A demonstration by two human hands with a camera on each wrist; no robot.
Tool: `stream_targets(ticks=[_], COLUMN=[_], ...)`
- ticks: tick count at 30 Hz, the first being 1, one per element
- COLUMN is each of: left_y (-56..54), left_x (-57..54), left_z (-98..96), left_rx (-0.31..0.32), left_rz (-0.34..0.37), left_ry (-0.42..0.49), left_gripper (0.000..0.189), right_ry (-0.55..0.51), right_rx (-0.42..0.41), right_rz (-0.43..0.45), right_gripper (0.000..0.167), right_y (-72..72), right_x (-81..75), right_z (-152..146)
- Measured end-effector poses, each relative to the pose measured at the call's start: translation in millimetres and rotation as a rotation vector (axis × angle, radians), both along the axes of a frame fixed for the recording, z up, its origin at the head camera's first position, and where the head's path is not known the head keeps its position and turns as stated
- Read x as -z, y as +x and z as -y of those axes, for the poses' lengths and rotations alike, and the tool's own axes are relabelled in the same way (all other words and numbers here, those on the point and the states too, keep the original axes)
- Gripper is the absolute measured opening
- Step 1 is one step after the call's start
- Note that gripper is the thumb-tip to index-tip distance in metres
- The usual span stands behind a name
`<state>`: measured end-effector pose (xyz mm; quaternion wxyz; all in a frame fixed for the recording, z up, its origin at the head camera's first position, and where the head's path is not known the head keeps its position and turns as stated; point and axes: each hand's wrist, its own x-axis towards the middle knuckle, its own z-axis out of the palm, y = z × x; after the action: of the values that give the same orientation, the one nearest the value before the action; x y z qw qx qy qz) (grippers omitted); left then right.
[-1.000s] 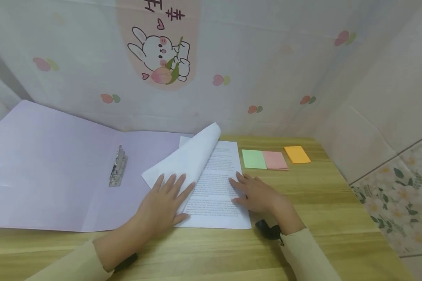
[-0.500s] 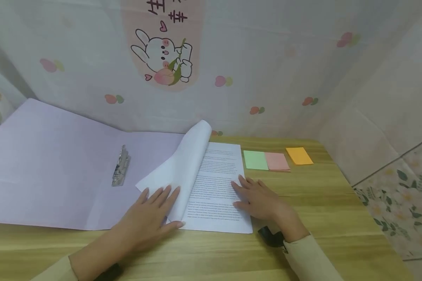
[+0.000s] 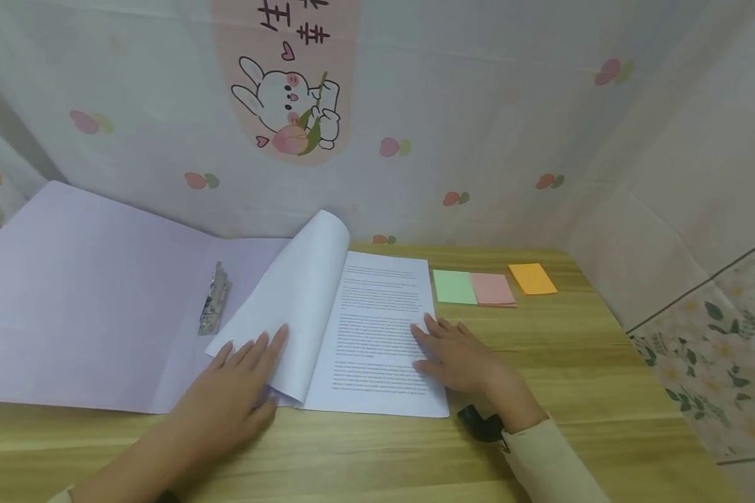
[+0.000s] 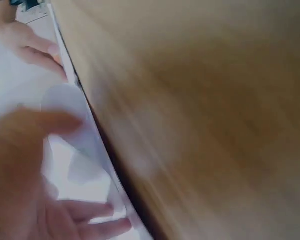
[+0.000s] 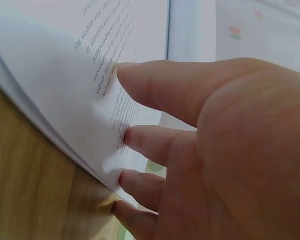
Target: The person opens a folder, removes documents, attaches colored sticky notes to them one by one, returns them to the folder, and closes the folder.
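Note:
A printed stack of paper [image 3: 384, 335] lies on the right side of an open lilac folder [image 3: 88, 300]. Its top sheet [image 3: 302, 286] is turned leftward, blank side up, curling in a tall bend at the spine side. My left hand [image 3: 233, 391] lies on the lower left of that sheet, fingers extended; in the left wrist view the hand is blurred. On the right edge of the printed page rest the fingertips of my right hand [image 3: 459, 356], fingers spread. The right wrist view shows the thumb [image 5: 155, 82] touching the text. A metal clip [image 3: 215, 300] is fixed inside the folder.
Green [image 3: 455, 287] and pink sticky notes [image 3: 493, 289] lie side by side beyond the right hand, with an orange sticky note [image 3: 532, 279] further right. A printed curtain [image 3: 478, 126] hangs behind the wooden table [image 3: 377, 461]. A tiled wall [image 3: 723, 349] stands at the right.
My left hand has moved left and toward me, drawing the turned sheet further over to the left. More of the printed page shows. My right hand has stayed almost in place.

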<state>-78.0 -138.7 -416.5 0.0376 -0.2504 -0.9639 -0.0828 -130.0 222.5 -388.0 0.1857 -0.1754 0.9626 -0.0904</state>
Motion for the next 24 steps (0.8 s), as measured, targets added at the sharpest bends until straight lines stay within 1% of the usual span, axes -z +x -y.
stream_targets(ticks=[3, 6, 10, 13, 15, 18, 20, 24], left_y=[-5.1, -8.0, -7.6, -5.3, -3.5, -1.8, -2.5, -5.4], left_x=[-0.2, -0.9, -3.2, -5.2, -4.3, -2.6, -1.6, -2.7], left_z=[1.2, 4.0, 10.8, 17.5, 21.6, 24.7, 23.5, 15.9], left_rx=[-0.001, 0.018, 0.04, 0.039, 0.042, 0.07, 0.1, 0.155], left_rz=[-0.11, -0.207, -0.337, -0.435, -0.492, -0.537, -0.563, -0.574], left_ry=[-0.025, -0.062, -0.087, -0.08, -0.077, -0.064, -0.044, 0.016], left_gripper=[0.082, 0.079, 0.087, 0.094, 0.094, 0.089, 0.081, 0.074], right_ry=[0.011, 0.013, 0.023, 0.022, 0.015, 0.012, 0.014, 0.019], right_rx=[0.005, 0.007, 0.004, 0.001, -0.005, -0.013, -0.012, -0.003], right_rz=[-0.004, -0.003, -0.005, -0.009, -0.014, -0.019, -0.021, -0.017], right_gripper=[0.063, 0.063, 0.064, 0.064, 0.064, 0.064, 0.064, 0.064], right_y=[-0.1, -0.3, -0.8, -0.9, -0.8, -1.1, -1.3, -1.0], right_x=[0.6, 1.5, 2.4, 2.4, 2.0, 1.9, 1.7, 1.3], right_z=[0.4, 0.9, 1.7, 2.9, 3.6, 3.9, 3.7, 2.8])
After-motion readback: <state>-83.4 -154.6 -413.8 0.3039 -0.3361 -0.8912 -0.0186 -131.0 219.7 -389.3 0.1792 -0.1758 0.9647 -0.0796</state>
